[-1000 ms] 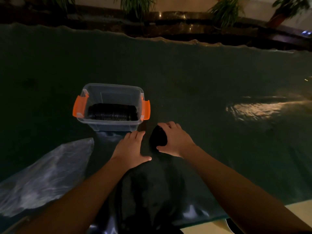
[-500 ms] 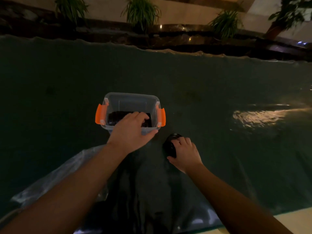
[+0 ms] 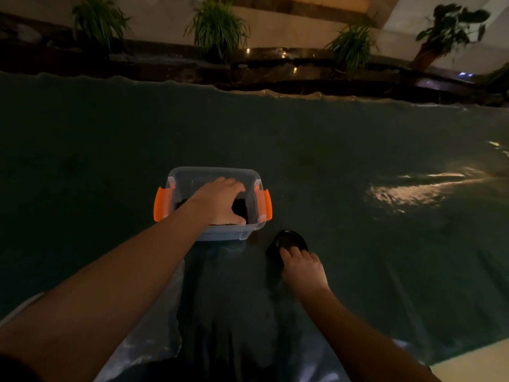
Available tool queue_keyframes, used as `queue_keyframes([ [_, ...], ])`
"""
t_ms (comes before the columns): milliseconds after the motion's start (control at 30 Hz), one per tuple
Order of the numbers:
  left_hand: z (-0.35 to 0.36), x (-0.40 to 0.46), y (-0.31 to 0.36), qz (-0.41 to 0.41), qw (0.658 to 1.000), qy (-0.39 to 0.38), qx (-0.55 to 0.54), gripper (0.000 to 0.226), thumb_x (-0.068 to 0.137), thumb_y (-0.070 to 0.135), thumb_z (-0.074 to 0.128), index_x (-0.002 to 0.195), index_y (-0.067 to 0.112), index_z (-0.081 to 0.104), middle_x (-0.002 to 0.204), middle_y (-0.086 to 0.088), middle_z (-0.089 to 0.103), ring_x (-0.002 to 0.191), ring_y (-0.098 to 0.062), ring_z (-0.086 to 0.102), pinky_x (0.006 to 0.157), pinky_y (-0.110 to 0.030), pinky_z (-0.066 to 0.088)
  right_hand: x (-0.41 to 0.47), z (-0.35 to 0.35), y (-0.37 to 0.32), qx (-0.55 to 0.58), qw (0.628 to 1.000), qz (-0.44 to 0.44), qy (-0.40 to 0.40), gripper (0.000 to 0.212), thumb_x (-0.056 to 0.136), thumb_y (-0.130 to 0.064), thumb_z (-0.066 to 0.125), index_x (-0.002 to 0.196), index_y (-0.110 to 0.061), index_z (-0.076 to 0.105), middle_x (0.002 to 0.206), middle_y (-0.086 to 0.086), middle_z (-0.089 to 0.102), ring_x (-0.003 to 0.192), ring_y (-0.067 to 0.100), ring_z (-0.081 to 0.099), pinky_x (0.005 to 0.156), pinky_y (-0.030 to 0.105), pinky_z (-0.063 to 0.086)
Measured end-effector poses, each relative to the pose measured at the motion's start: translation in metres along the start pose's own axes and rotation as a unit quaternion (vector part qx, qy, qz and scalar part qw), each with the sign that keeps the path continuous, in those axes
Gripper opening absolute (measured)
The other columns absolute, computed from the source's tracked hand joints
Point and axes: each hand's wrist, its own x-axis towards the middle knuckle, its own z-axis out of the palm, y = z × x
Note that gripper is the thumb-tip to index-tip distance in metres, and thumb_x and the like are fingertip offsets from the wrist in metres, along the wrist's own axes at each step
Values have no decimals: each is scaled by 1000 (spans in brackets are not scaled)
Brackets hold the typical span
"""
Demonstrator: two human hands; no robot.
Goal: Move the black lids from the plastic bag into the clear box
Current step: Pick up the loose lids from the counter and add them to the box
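The clear box (image 3: pixel 214 170) with orange latches stands on the dark table cover. A row of black lids (image 3: pixel 240 209) lies inside it. My left hand (image 3: pixel 217 201) is down in the box, fingers on the far side of the row and thumb on the near side, clasping the lids. Just right of the box, my right hand (image 3: pixel 303 271) grips a small stack of black lids (image 3: pixel 287 239) held just above the cover. The plastic bag (image 3: pixel 225 299) lies flat between my arms, its mouth touching the box's near wall; its contents are too dark to make out.
The dark green table cover (image 3: pixel 330 161) spreads wide to the left, right and behind the box. Its wavy far edge meets a dark ledge with potted plants (image 3: pixel 217 28). A bright glare patch (image 3: pixel 407 193) lies on the right. A pale floor strip (image 3: pixel 473 365) shows at the bottom right.
My left hand left the bag and went forward into the box onto the lids. My right hand kept its stack of lids beside the box, shifting slightly nearer. The view moved closer.
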Motion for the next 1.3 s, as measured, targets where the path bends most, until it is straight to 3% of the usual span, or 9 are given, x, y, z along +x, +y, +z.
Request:
queue_keyframes([
  [133, 12, 15, 2, 23, 999, -43, -1, 80, 69, 69, 76, 132, 27, 52, 125, 7, 59, 110, -14, 54, 99, -42, 49, -15, -21, -1, 31, 999, -1, 34, 43, 94, -23, 56, 137, -22, 57, 120, 4, 68, 103, 25, 67, 90, 36, 49],
  [267, 28, 26, -2, 27, 999, -40, 12, 75, 66, 75, 72, 125, 32, 56, 117, 11, 64, 98, -10, 56, 88, -38, 49, -39, -63, -4, 83, 990, 6, 114, 42, 56, -14, 88, 97, -15, 79, 77, 2, 73, 58, 26, 67, 54, 30, 54],
  [533, 38, 34, -16, 11, 1000, -20, -13, 76, 58, 70, 79, 121, 33, 61, 108, 13, 68, 87, -10, 59, 79, -30, 50, -32, -135, -15, 281, 925, 30, 254, 29, 72, -16, 79, 100, -18, 72, 79, -1, 71, 62, 22, 64, 51, 23, 42],
  [633, 35, 33, -17, 8, 999, -29, -16, 83, 57, 68, 81, 127, 30, 55, 100, 14, 66, 85, -9, 59, 82, -33, 55, -8, -158, -31, 414, 883, 42, 217, 18, 78, -31, 68, 94, -23, 70, 72, -4, 68, 60, 14, 61, 50, 32, 47],
  [733, 36, 32, -15, -15, 998, -53, -14, 50, 73, 57, 77, 111, 29, 62, 79, 11, 65, 72, -9, 61, 69, -30, 53, 19, -168, -49, 493, 851, 80, 163, 21, 74, -37, 64, 86, -21, 68, 66, -4, 65, 59, 12, 60, 48, 28, 42],
  [800, 35, 29, -14, -37, 997, -55, -51, 46, 77, 56, 73, 113, 29, 61, 81, 9, 67, 75, -11, 63, 72, -32, 53, 34, -165, -58, 508, 845, 111, 128, 13, 76, -29, 68, 82, -18, 68, 66, -3, 66, 60, 12, 61, 50, 27, 43],
  [967, 33, 16, -18, -53, 996, -35, -69, 99, 70, 67, 73, 145, 26, 25, 88, 9, 60, 83, -17, 59, 78, -35, 49, 53, -154, -67, 475, 866, 144, 66, 5, 78, -20, 67, 76, -15, 66, 70, 2, 67, 69, 23, 64, 54, 33, 47],
  [1067, 32, 15, -23, -58, 993, -37, -94, 103, 67, 66, 73, 148, 25, 24, 83, 11, 56, 81, -18, 58, 77, -36, 50, 65, -154, -76, 415, 898, 144, 34, 10, 81, -22, 65, 76, -15, 59, 70, 0, 59, 69, 22, 59, 48, 25, 34],
  [1300, 33, 13, -29, -73, 993, -42, -87, 89, 73, 60, 70, 144, 30, 25, 83, 12, 51, 80, -15, 54, 77, -39, 45, 101, -148, -95, 346, 920, 179, -38, 36, 99, -33, 46, 93, -4, 65, 71, 3, 56, 78, 22, 64, 64, 29, 44],
])
